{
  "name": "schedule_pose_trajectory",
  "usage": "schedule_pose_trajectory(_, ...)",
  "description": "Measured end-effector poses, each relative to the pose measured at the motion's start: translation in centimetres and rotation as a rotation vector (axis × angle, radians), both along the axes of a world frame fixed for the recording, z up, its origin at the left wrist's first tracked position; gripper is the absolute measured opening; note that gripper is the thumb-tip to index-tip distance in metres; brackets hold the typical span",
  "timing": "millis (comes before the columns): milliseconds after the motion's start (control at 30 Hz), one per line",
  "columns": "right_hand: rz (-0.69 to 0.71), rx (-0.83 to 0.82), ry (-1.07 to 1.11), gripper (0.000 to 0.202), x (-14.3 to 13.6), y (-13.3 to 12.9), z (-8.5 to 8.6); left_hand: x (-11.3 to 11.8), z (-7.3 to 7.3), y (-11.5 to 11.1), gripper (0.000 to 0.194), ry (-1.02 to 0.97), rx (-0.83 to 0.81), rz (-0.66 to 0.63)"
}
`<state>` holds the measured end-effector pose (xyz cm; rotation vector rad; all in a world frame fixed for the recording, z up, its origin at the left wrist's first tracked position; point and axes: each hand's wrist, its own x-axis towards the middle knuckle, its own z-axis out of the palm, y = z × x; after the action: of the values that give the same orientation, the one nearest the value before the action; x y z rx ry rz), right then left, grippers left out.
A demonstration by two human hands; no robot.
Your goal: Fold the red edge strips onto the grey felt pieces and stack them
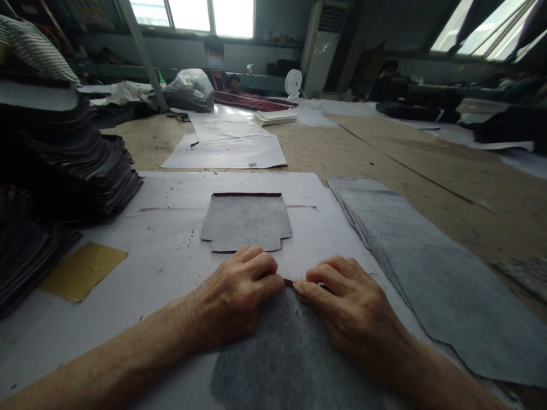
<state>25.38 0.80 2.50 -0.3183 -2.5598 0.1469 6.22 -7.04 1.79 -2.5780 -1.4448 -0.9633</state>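
Observation:
A grey fabric panel (282, 353) lies in front of me, with a narrow dark red folded strip along its far edge. My left hand (239, 290) is closed on that edge, its thumb pressed against the fold. Close to its right, my right hand (350, 302) pinches the same edge between thumb and bent fingers. A short piece of the red fold shows between the two thumbs. Just beyond my hands, a smaller grey piece (248, 222) with notched lower corners and a dark red top edge lies flat on the white sheet (162, 262).
Tall stacks of dark pieces (102, 171) rise at the left, near a tan card (85, 270). Fanned grey panels (427, 256) lie at the right. Farther back are white paper (226, 151), a plastic bag (190, 90), a white roll (293, 83) and other people.

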Motion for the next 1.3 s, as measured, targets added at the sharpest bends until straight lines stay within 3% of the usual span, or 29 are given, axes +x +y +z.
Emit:
schedule_pose_trajectory(167, 0.016, 0.055, -0.048, 0.029, -0.4, -0.2, 0.9, 0.1, 0.2, 0.1, 0.023, 0.021, -0.032, -0.014)
schedule_pose_trajectory(367, -0.052, 0.189, -0.217, 0.020, -1.9, -1.6, 2.2, 0.1, 0.4, 0.2, 0.021, 0.035, -0.078, -0.005)
schedule_pose_trajectory(533, -0.008, 0.094, -0.218, 0.023, -2.0, -1.4, 1.5, 0.0, 0.3, 0.2, 0.020, 0.027, -0.060, -0.008)
schedule_pose_trajectory(700, 0.045, 0.174, -0.206, 0.029, -1.7, -1.0, 1.4, -1.7, 0.3, -0.3, 0.025, -0.032, -0.060, -0.055)
schedule_pose_trajectory(867, 0.054, 0.135, -0.183, 0.032, -1.7, -0.8, 1.5, -3.1, 0.3, -0.6, 0.026, -0.114, -0.079, -0.026)
schedule_pose_trajectory(1300, 0.057, 0.055, -0.268, 0.027, -2.0, -1.1, 1.2, -2.8, 0.7, -0.6, 0.028, 0.003, -0.135, 0.006)
